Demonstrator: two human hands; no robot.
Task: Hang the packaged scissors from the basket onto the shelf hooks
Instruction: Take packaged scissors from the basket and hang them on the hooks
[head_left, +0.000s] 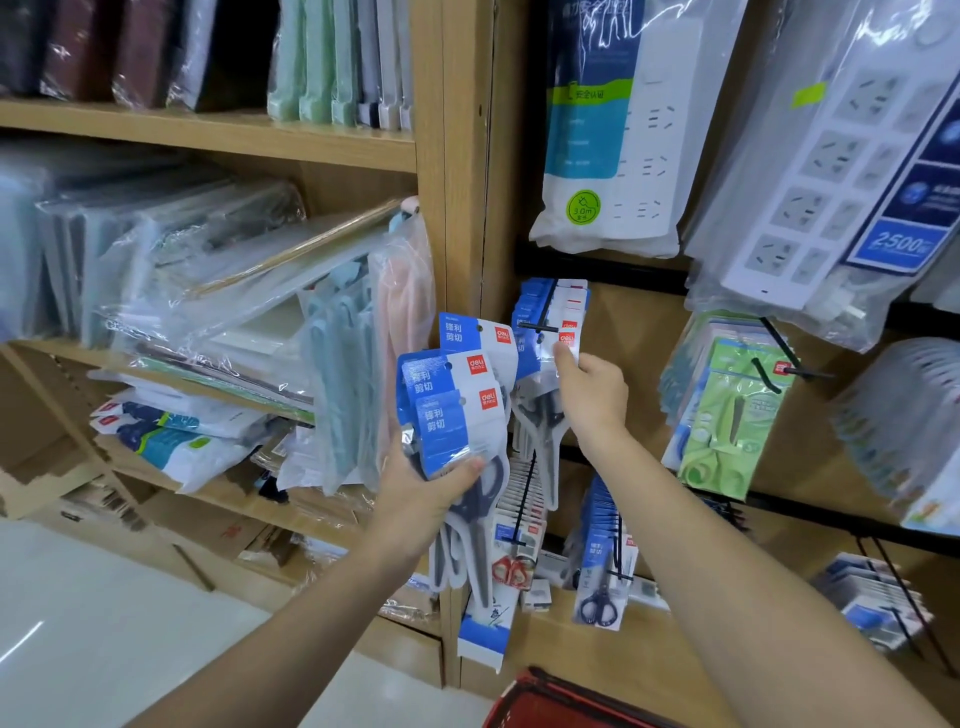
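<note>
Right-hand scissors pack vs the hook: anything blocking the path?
Nothing visible does. The right hand pinches the scissors pack by its top, right at the tip of the hook. The hanging packs sit further back on that hook, leaving the tip showing. The left hand holds its fan of packs off to the side.

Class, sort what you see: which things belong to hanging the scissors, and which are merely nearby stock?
Job: left hand gripping fanned scissors packs; right hand pinching one pack at the black hook; red basket.
Nearby: power strips; green-carded pack; wrapped folders.
</note>
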